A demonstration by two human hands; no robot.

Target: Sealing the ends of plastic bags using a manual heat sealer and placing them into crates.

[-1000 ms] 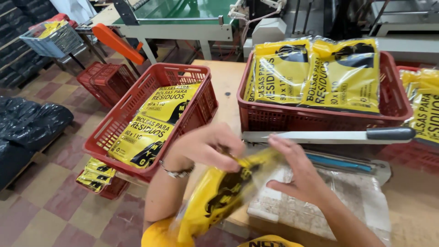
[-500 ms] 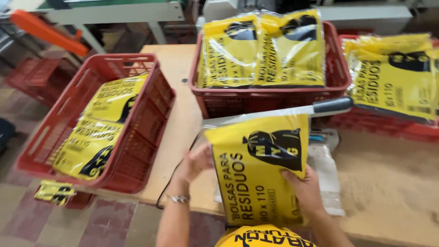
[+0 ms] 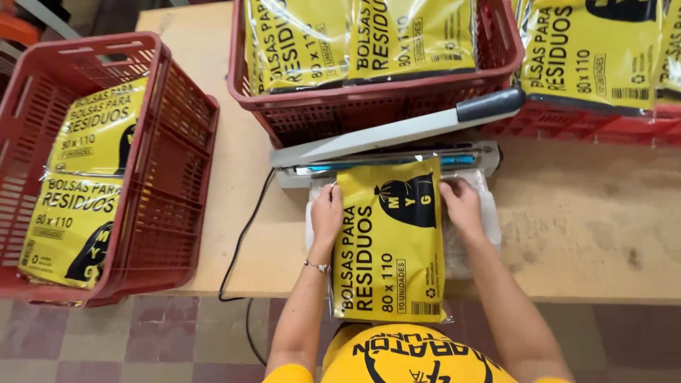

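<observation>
Yellow packet (black print, clear wrap) is lying flat at the sealer. Left hand and right hand are pinching its edges. Wooden table is carrying red crates.

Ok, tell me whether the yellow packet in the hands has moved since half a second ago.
Yes. The yellow packet was held tilted up off the table; it now lies flat, its top edge pushed forward into the open heat sealer.

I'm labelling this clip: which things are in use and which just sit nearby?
In use:
yellow packet
left hand
right hand
heat sealer

Nearby:
left crate, holding packets
middle crate, holding packets
power cord
</observation>
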